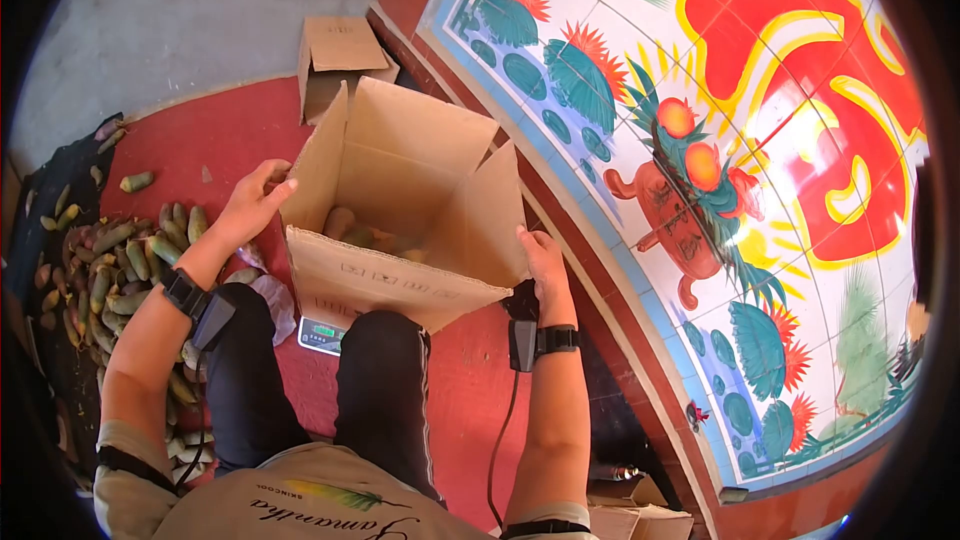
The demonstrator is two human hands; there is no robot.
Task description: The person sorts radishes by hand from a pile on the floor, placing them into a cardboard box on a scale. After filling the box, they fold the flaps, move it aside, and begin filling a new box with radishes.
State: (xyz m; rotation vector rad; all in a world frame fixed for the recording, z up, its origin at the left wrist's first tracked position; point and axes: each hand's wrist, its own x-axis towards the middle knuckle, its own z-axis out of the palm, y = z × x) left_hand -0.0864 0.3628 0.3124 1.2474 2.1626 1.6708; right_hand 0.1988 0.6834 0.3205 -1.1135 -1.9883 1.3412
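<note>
An open cardboard box [395, 275] stands in front of my knees with its flaps up. A few reddish and greenish root vegetables [350, 230] lie at its bottom, partly hidden by the near wall. My left hand [262, 198] grips the edge of the left flap, thumb towards the inside. At the right side, my right hand [543, 258] holds the right flap's edge, its fingers partly hidden behind the cardboard. Below the box's near side shows a digital scale [321, 336] with a lit green display; whether the box rests on it is hidden.
To my left, a heap of long green and reddish root vegetables [125, 275] lies on a dark sheet [75, 165]. A second cardboard box [345, 45] stands behind, and another box [640, 520] is at lower right. A red mat [210, 140] covers the floor beside a painted tile wall [630, 90].
</note>
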